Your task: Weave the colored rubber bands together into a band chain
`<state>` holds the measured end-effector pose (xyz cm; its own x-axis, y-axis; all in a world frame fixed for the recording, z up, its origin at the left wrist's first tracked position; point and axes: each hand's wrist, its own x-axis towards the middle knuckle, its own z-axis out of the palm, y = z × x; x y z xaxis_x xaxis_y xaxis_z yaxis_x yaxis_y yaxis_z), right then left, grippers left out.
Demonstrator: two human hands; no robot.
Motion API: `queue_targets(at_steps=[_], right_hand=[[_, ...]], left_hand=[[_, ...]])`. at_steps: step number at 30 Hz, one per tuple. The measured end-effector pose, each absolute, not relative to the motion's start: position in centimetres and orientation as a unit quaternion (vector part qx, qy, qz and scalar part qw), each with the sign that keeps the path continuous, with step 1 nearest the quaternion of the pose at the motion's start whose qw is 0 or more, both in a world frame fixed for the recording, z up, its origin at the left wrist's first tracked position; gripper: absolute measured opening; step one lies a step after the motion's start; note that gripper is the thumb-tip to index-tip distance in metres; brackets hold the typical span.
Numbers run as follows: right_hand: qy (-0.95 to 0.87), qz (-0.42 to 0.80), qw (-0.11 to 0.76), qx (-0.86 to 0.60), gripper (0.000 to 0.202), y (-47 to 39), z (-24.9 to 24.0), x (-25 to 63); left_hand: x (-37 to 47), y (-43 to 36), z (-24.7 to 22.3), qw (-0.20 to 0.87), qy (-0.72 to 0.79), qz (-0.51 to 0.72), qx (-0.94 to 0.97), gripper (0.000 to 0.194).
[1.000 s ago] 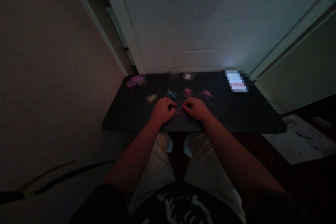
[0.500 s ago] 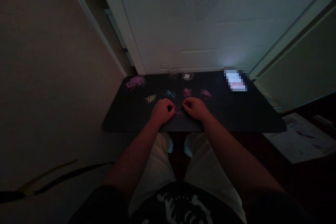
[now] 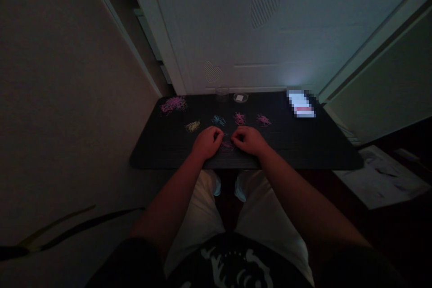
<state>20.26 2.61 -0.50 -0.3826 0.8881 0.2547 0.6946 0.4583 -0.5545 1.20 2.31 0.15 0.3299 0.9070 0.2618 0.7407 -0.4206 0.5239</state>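
My left hand rests at the near middle of the dark table, thumb and fingers pinched together. Facing it, my right hand is also closed in a pinch, a small gap from the left fingertips. Whatever they hold is too small and dim to make out. Between and just below the fingertips lies a loose purple-pink pile of thin, strand-like pieces. Beyond my hands are a blue pile, a red-pink pile and a pink pile. A yellow pile sits left of my left hand.
A larger mixed-colour pile lies at the table's far left. Along the back stand a clear round container and a clear lid-like disc with a white square. A lit, blurred-out screen is at the back right of the table.
Both hands stay pinched over the purple-pink pile. The right hand has shifted slightly left, toward the left fingertips. The whole view has moved a little.
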Motion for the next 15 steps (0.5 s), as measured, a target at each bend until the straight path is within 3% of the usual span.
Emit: queue_targets(at_steps=[9,15], right_hand=[[-0.795,0.207,0.314,-0.476,0.026,2.39,-0.73,19.94],[-0.802,0.192,0.334,-0.456,0.013,2.10,-0.55,19.52]], left_hand=[[1.33,2.09,0.39,0.188,0.517,0.248,0.798,0.022],[1.34,2.19,0.34,0.182,0.502,0.239,0.811,0.021]])
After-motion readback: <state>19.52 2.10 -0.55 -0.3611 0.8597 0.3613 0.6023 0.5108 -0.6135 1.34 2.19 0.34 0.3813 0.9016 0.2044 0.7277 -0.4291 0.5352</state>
